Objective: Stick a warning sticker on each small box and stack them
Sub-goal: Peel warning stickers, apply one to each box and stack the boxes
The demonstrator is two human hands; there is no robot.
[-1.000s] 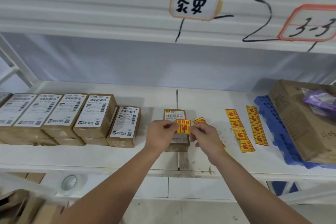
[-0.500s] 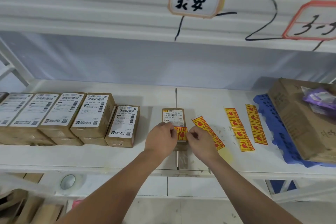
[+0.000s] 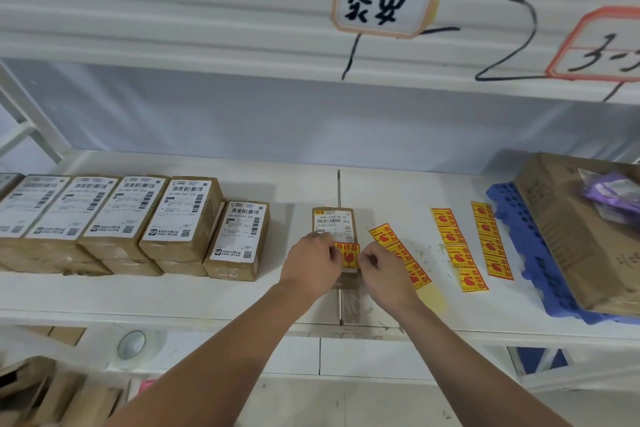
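Small box (image 3: 333,222) lies flat mid-shelf (image 3: 398,191), shipping label up. The red-and-yellow sticker (image 3: 347,255) sits over its near end. Left hand (image 3: 311,265) pinches the sticker's left edge, right hand (image 3: 384,270) pinches the right edge, fingers curled on both. Can't tell if the sticker is fully down or only tacked.

Handling, my read:
- Sticker is thin, floppy and tacky on one side. Hold it by opposite edges, keep it taut, lay it from one side and smooth across, or it will crease or trap air.
- Box looks like light, stiff, taped cardboard. Grip it by the long sides to lift. The flat top should stack fine.
- It may slide on the smooth shelf under pressing, so steady it with one hand.

The row of boxes (image 3: 187,218) to the left shows no stickers. A sticker strip (image 3: 403,251) lies just beside the right hand, with two more strips (image 3: 457,250) further right.
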